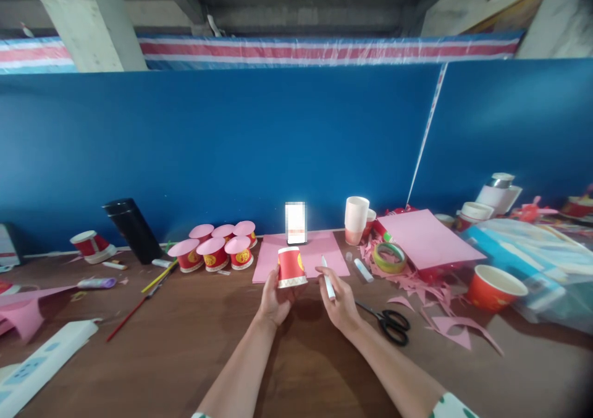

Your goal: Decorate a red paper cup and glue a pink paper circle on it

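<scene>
My left hand [275, 300] is closed around a red paper cup [290, 266] with a yellow emblem on its side. The cup is upside down, its wider white-patterned rim toward me. In my right hand [340, 302] is a white marker pen [329, 286], its tip pointing up and away, apart from the cup. Beyond both hands lies a stack of pink paper [269, 257]. Black-handled scissors [391, 325] rest just right of my right wrist. To the left stand several upturned red cups [214, 259] topped with pink paper discs.
On the right are a tape roll [389, 258], a glue stick [364, 270], pink scraps [456, 330], stacked cups [356, 220] and an orange cup [495, 288]. A black bottle [133, 231], paintbrushes [139, 304] and a power strip [44, 362] occupy the left. A blue partition [278, 140] backs the table.
</scene>
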Demonstrator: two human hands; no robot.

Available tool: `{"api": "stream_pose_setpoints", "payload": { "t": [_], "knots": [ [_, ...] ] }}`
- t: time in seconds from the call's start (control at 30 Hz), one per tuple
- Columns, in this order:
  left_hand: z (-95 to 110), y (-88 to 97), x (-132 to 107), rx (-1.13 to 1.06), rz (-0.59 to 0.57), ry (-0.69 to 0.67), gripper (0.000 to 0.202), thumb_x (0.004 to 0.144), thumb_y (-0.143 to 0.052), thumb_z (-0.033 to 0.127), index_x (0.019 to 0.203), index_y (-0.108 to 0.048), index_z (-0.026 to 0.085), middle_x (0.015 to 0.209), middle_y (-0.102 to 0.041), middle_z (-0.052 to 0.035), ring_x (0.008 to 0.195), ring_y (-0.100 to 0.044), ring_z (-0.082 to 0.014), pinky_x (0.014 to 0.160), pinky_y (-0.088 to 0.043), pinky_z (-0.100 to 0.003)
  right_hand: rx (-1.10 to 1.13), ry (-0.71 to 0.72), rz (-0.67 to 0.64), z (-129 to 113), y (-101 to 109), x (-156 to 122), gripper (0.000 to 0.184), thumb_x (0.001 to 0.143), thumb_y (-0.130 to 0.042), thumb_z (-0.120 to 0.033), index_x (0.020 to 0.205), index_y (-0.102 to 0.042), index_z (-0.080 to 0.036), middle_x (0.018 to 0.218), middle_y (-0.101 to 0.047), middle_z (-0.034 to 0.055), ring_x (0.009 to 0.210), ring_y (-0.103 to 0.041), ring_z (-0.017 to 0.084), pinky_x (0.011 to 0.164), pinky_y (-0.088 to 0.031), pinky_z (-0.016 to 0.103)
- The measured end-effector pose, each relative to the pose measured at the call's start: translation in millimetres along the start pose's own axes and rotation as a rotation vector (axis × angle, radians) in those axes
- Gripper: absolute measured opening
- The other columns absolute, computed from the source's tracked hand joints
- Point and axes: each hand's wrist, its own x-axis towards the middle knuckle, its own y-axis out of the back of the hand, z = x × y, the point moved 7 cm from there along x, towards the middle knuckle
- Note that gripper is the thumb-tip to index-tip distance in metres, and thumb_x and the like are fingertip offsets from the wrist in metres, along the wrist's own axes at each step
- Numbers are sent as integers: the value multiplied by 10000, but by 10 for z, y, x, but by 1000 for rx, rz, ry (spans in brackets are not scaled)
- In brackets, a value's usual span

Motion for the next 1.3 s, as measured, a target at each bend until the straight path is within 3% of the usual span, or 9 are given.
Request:
{"api": "stream_pose_setpoints", "payload": {
  "t": [0.13, 0.33, 0.47, 0.6, 0.83, 1.3],
  "knots": [
    [-22, 11, 6, 49, 25, -12, 470, 755, -584, 456, 1115, -562, 155, 900, -683, -81, 857, -639, -227, 770, -503, -342, -15, -10, -8, 3, 1, -5, 286, 900, -392, -204, 1149, -532, -201, 985, -653, 71, 851, -637, 172, 790, -504, 286],
    [-63, 11, 5, 83, 32, 8, 469, 760, -555, 511, 1015, -611, 121, 899, -682, -107, 873, -634, -240, 780, -498, -347, 20, -2, 12, -30, 43, 10, 312, 895, -414, -219, 1184, -533, -195, 1060, -625, 95, 1019, -580, 206, 902, -464, 344],
    [-69, 64, 29, 102, 78, -9, 480, 753, -549, 534, 978, -619, 116, 915, -682, -120, 905, -626, -256, 803, -488, -368, 62, 18, 43, -122, 157, 48, 317, 898, -401, -221, 1185, -534, -199, 1072, -618, 105, 959, -595, 203, 839, -492, 345],
    [-64, 124, 74, 113, 121, -53, 377, 776, -570, 444, 998, -603, 141, 965, -674, -97, 911, -623, -230, 814, -488, -363, 84, 36, 69, -195, 235, 44, 298, 893, -389, -222, 1146, -545, -196, 1049, -616, 107, 955, -590, 211, 837, -485, 356],
    [-79, 162, 120, 148, 144, -70, 332, 774, -586, 414, 956, -585, 137, 884, -666, -75, 851, -628, -203, 764, -498, -328, 139, -14, 50, -185, 161, -11, 153, 864, -443, -218, 977, -539, -182, 847, -610, 74, 770, -606, 182, 725, -500, 298],
    [-112, 130, 108, 278, 83, -144, 280, 731, -625, 430, 800, -565, 165, 720, -582, 7, 639, -541, -96, 605, -407, -204, 109, 81, -20, -327, 104, -24, 128, 853, -453, -205, 925, -558, -189, 822, -609, 69, 756, -592, 178, 722, -491, 307]
  ]
}}
